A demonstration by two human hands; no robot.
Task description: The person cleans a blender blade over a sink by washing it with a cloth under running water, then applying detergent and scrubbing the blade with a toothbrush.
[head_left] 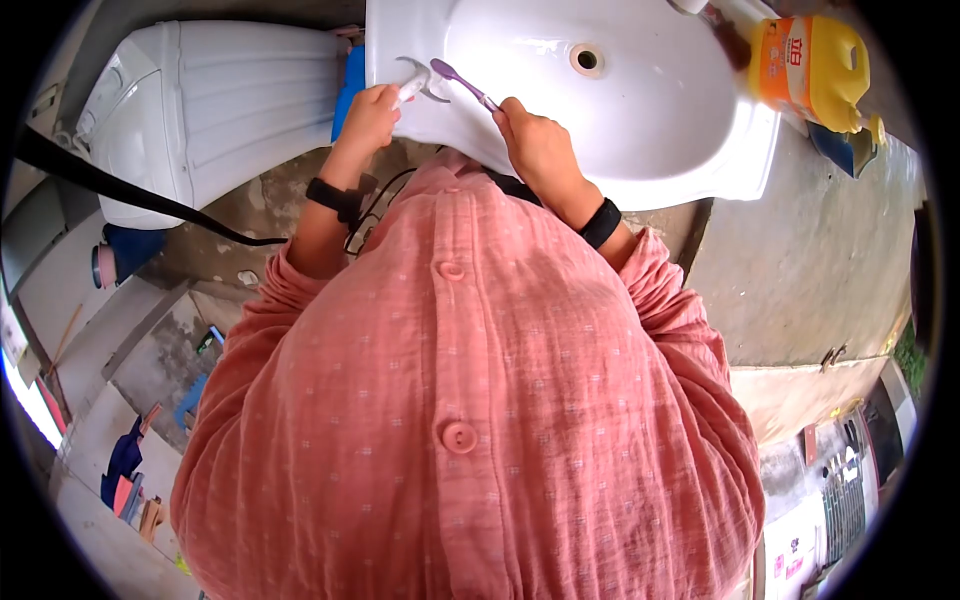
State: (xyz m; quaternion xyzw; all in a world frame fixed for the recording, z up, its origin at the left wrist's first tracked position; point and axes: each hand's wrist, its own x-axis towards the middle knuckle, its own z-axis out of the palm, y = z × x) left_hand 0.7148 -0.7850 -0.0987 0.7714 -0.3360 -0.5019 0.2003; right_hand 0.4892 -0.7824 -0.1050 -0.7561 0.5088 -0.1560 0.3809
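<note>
My left hand [370, 118] is closed around the white handle of a tool with a grey, curved, forked head [424, 80], which looks like a peeler. In my right hand [540, 148] is a purple-and-white toothbrush [462, 82], gripped by its handle. The toothbrush's head points left and lies close to the tool's curved head; whether they touch, I cannot tell. Both hands are over the near left rim of a white washbasin [410, 30].
A yellow jug with an orange label [785, 62] stands at the basin's right edge. The basin has a drain hole [587, 60]. To the left is a white ribbed appliance [250, 100], with something blue [350, 85] beside it. A black cable [140, 195] runs toward my left arm.
</note>
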